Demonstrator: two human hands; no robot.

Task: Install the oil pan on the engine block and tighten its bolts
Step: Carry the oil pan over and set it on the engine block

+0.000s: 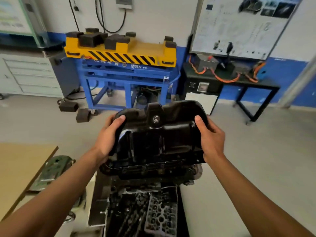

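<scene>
- The oil pan (pixel 159 139), gripped between the left hand (pixel 106 139) and the right hand (pixel 212 139), is gleaming glossy black.
- Just below the grip, the engine block (pixel 150 211) is showing dark grey to black.
- Beyond the grip, a platform (pixel 147 48) is showing yellow, with a band of black diagonal stripes along its front.
- The foam blocks (pixel 89 39) on it are looking black.
- The frame (pixel 126 77) beneath it is showing bright blue.
- Beyond and right of the grip, cables (pixel 225 80) are glowing orange on a black table (pixel 268 85).
- Below and left of the grip, a board (pixel 20 168) is showing tan, and a part (pixel 51 170) beside it is showing dull green.
- The floor (pixel 256 151) around the grip is looking pale grey.
</scene>
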